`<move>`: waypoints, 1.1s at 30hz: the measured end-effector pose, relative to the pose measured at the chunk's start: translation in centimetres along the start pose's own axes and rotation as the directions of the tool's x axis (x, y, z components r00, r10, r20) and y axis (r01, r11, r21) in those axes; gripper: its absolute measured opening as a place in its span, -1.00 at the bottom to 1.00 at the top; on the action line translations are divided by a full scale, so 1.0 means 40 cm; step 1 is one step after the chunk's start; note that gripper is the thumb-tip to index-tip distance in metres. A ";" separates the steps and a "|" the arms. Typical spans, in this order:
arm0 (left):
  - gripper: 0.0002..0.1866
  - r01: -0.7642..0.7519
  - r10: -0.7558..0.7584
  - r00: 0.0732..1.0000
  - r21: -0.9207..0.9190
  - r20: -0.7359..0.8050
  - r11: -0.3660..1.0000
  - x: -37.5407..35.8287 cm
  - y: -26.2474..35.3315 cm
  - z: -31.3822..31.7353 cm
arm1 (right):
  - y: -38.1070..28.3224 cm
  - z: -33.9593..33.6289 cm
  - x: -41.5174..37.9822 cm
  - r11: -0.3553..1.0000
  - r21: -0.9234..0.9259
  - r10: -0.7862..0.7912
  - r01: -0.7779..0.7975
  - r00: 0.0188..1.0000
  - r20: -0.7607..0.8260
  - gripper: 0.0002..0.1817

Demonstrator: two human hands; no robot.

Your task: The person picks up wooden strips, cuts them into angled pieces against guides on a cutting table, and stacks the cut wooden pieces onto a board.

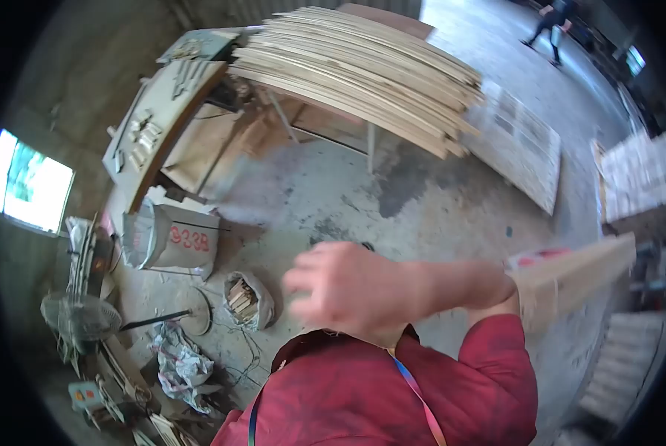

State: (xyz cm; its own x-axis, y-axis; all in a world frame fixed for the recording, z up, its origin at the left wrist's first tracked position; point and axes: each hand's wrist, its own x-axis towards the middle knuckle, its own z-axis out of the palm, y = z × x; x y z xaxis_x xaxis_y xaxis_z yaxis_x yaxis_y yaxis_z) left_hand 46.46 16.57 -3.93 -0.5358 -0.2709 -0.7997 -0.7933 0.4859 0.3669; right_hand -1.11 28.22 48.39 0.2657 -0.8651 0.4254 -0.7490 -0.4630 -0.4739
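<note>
My right hand [336, 288] is raised in front of my chest, above the collar of my red shirt [362, 394]. Its forearm reaches across from the right side. The fingers look curled in and are somewhat smeared by motion; nothing shows sticking out of them. A strap with rainbow colours [416, 390] runs down the shirt below the hand. Pale wooden boards [574, 282] are visible just beyond my right elbow, partly hidden by the arm and blurred. I cannot see my left hand.
Long wooden strips [355, 74] lie stacked on a stand ahead. At left are a worktable [192, 93], a printed white sack [180, 241], an open sack of wood pieces [244, 301] and a standing fan [80, 316]. A person [556, 26] walks at far right.
</note>
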 end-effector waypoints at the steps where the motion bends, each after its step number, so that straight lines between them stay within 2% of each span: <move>1: -0.47 0.037 -0.038 0.999 -0.024 -0.020 0.999 0.000 0.019 -0.031 | 0.109 0.056 -0.020 0.996 -0.002 0.092 -0.092 0.992 0.088 -0.82; 2: -0.46 0.071 -0.073 0.997 -0.049 -0.040 0.996 0.007 0.040 -0.060 | 0.217 0.110 -0.050 0.981 -0.057 0.195 -0.187 0.947 0.255 -0.81; 3: -0.46 0.100 -0.104 0.993 -0.072 -0.057 0.992 0.020 0.059 -0.089 | 0.334 0.189 -0.101 0.962 -0.171 0.263 -0.213 0.889 0.375 -0.83; 4: -0.46 0.127 -0.134 0.988 -0.093 -0.072 0.988 0.036 0.074 -0.120 | 0.428 0.253 -0.180 0.931 -0.275 0.346 -0.240 0.818 0.459 -0.86; 5: -0.45 0.153 -0.163 0.983 -0.110 -0.086 0.982 0.041 0.086 -0.161 | 0.500 0.307 -0.261 0.911 -0.302 0.402 -0.281 0.765 0.503 -0.87; 6: -0.45 0.184 -0.197 0.976 -0.130 -0.093 0.974 0.032 0.096 -0.191 | 0.541 0.371 -0.342 0.855 -0.359 0.518 -0.375 0.655 0.550 -0.91; 7: -0.45 0.211 -0.227 0.969 -0.154 -0.097 0.965 0.023 0.118 -0.219 | 0.556 0.360 -0.338 0.826 -0.389 0.510 -0.409 0.246 0.824 -0.80; 8: -0.45 0.230 -0.251 0.963 -0.182 -0.099 0.956 0.028 0.143 -0.237 | 0.605 0.451 -0.441 0.929 -0.229 0.303 -0.293 0.243 0.921 -0.71; 9: -0.44 0.242 -0.268 0.958 -0.212 -0.106 0.947 0.110 0.100 -0.191 | 0.569 0.417 -0.397 0.859 -0.253 0.326 -0.445 0.095 0.941 -0.72; 11: -0.45 0.219 -0.251 0.961 -0.232 -0.119 0.948 0.151 0.123 -0.243 | 0.596 0.522 -0.467 0.613 -0.108 0.446 -0.783 0.229 0.865 -0.66; 13: -0.46 0.173 -0.195 0.975 -0.190 -0.104 0.966 0.182 0.128 -0.315 | 0.682 0.533 -0.407 0.682 -0.138 0.413 -0.718 0.223 0.883 -0.65; 15: -0.47 0.174 -0.197 0.976 -0.210 -0.094 0.962 0.203 0.170 -0.385 | 0.698 0.477 -0.286 0.769 -0.171 0.354 -0.616 0.187 0.916 -0.58; 16: -0.48 0.168 -0.190 0.978 -0.211 -0.085 0.963 0.229 0.192 -0.442 | 0.715 0.449 -0.247 0.763 -0.177 0.361 -0.622 0.182 0.914 -0.58; 19: -0.50 0.129 -0.143 0.988 -0.190 -0.062 0.973 0.350 0.214 -0.632 | 0.773 0.385 -0.133 0.462 -0.294 0.537 -0.836 0.000 0.844 -0.56; 20: -0.51 0.117 -0.129 0.990 -0.184 -0.052 0.976 0.389 0.213 -0.682 | 0.797 0.381 -0.103 0.447 -0.304 0.548 -0.841 -0.011 0.836 -0.56; 22: -0.52 0.087 -0.096 0.994 -0.172 -0.043 0.981 0.487 0.185 -0.777 | 0.857 0.380 -0.036 0.523 -0.286 0.561 -0.803 0.071 0.825 -0.62; 23: -0.54 0.058 -0.074 0.992 -0.147 -0.102 0.987 0.545 0.162 -0.832 | 0.881 0.383 0.001 0.558 -0.277 0.563 -0.782 0.113 0.818 -0.66; 24: -0.55 0.032 -0.051 0.986 -0.119 -0.158 0.992 0.588 0.135 -0.879 | 0.907 0.399 0.036 0.543 -0.282 0.575 -0.791 0.105 0.811 -0.66; 25: -0.55 0.018 -0.034 0.989 -0.111 -0.147 0.994 0.607 0.126 -0.934 | 0.934 0.422 0.067 0.617 -0.311 0.577 -0.723 0.148 0.803 -0.68; 27: -0.61 0.112 -0.114 0.984 -0.022 -0.139 0.993 0.669 0.131 -1.063 | 0.991 0.448 0.130 0.744 -0.371 0.567 -0.556 0.232 0.790 -0.73; 28: -0.61 0.103 -0.103 0.986 -0.008 -0.131 0.995 0.683 0.130 -1.119 | 1.010 0.461 0.161 0.732 -0.372 0.576 -0.570 0.227 0.785 -0.73; 31: -0.65 -0.040 0.049 0.980 0.051 -0.195 0.998 0.691 0.165 -1.286 | 1.084 0.472 0.279 0.696 -0.188 0.617 -0.693 0.443 0.650 -0.77; 32: -0.65 -0.044 0.054 0.983 0.061 -0.174 0.997 0.699 0.166 -1.322 | 1.112 0.494 0.295 0.681 -0.181 0.624 -0.710 0.432 0.651 -0.77; 33: -0.65 -0.070 0.084 0.975 0.073 -0.205 0.995 0.709 0.171 -1.354 | 1.152 0.520 0.305 0.673 -0.046 0.632 -0.739 0.540 0.556 -0.80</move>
State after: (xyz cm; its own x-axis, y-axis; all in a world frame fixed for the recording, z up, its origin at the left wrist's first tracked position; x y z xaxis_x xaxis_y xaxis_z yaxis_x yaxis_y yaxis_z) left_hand 10.20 -32.78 1.64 -0.6483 -0.3942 -0.6514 -0.7305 0.5631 0.3863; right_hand -19.74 -7.66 15.70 0.0081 -0.8669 -0.4983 -0.7280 0.3365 -0.5973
